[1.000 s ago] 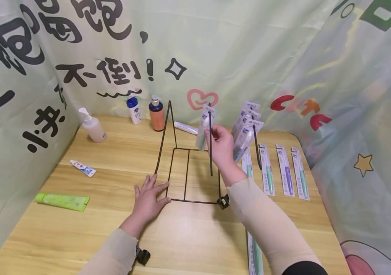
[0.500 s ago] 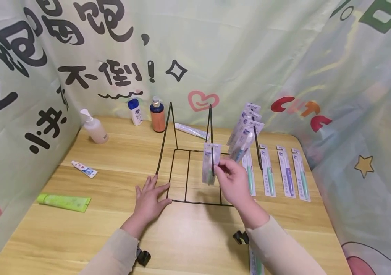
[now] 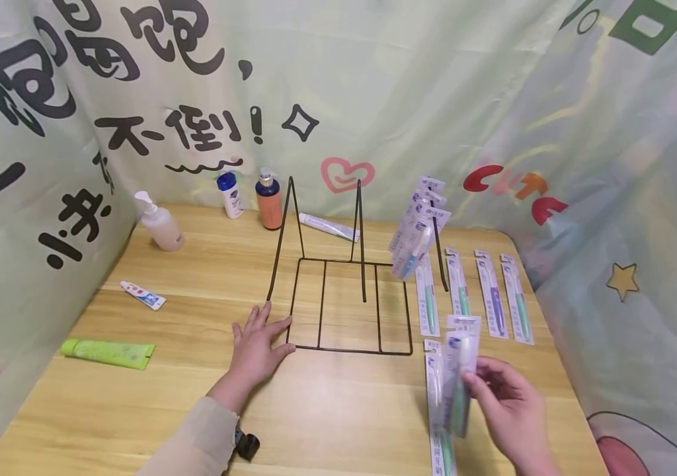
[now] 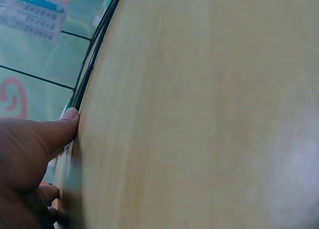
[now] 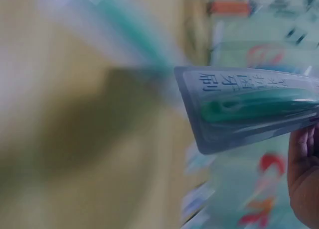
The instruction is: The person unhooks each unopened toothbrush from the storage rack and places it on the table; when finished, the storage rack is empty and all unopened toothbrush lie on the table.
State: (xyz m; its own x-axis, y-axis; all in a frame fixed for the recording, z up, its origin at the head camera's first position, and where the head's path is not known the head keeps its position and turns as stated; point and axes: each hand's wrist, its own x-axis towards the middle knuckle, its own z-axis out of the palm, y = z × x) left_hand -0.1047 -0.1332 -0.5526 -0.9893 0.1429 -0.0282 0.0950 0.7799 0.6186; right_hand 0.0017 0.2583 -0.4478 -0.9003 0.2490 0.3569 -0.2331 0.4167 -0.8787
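Observation:
My right hand (image 3: 511, 406) pinches a blister-packed toothbrush (image 3: 459, 390) with a green handle above the table's right front. The pack's top edge looks doubled; I cannot tell whether a second pack is behind it. In the right wrist view the green toothbrush pack (image 5: 259, 104) spans the right side, with part of the hand (image 5: 304, 174) below it. My left hand (image 3: 260, 349) rests with spread fingers at the front left corner of a black wire rack (image 3: 350, 350). Its thumb (image 4: 62, 129) touches the dark wire in the left wrist view.
Several toothbrush packs (image 3: 416, 244) hang on the rack's right hook. Others lie at right, including a purple toothbrush (image 3: 495, 297) and a green one (image 3: 434, 377) under the held pack. Left stand a pump bottle (image 3: 161, 225), a green tube (image 3: 109, 354) and a small toothpaste (image 3: 143, 295).
My right hand has drawn the toothbrush pack off the rack's middle hook, then carried it right and towards me. The left hand has stayed at the rack's corner.

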